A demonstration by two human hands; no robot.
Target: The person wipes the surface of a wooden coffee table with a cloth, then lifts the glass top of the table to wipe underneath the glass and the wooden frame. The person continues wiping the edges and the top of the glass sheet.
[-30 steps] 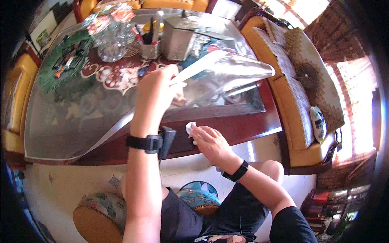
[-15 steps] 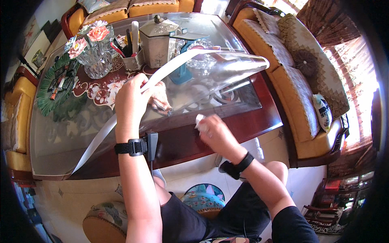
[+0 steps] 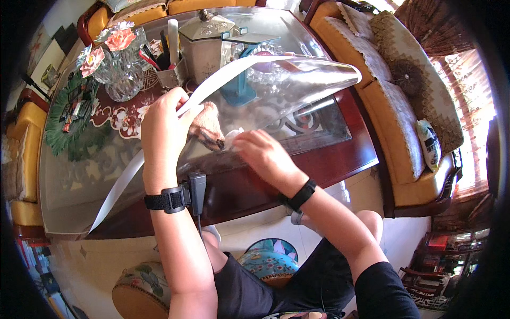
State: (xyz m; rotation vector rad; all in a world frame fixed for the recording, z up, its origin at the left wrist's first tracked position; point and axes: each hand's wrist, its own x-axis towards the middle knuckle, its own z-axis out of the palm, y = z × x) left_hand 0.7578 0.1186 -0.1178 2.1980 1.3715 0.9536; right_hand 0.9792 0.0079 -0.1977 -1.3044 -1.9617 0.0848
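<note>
My left hand (image 3: pixel 163 127) pinches the lifted edge of a thick clear plastic table cover (image 3: pixel 313 80), whose front part is curled back over itself. The bent edge shows as a whitish band on both sides of the hand. My right hand (image 3: pixel 267 158), slightly blurred, is closed on a white crumpled tissue (image 3: pixel 232 136) over the front of the table. Close by, between the two hands, lies a pink-brown cloth (image 3: pixel 207 127) with dark markings. The dark red wooden table (image 3: pixel 329 154) shows bare along its front right edge.
On the table stand a glass vase (image 3: pixel 123 80) with flowers, a pen holder (image 3: pixel 172 77), a lidded octagonal box (image 3: pixel 204 50) and a blue stand (image 3: pixel 239 93). A green leaf-shaped tray (image 3: pixel 61 133) lies left. Sofas (image 3: pixel 366 101) flank the table; patterned stools (image 3: pixel 268 266) stand below.
My right hand has moved left and farther in over the table with the tissue, toward the cloth. My left hand keeps its hold on the cover's edge.
</note>
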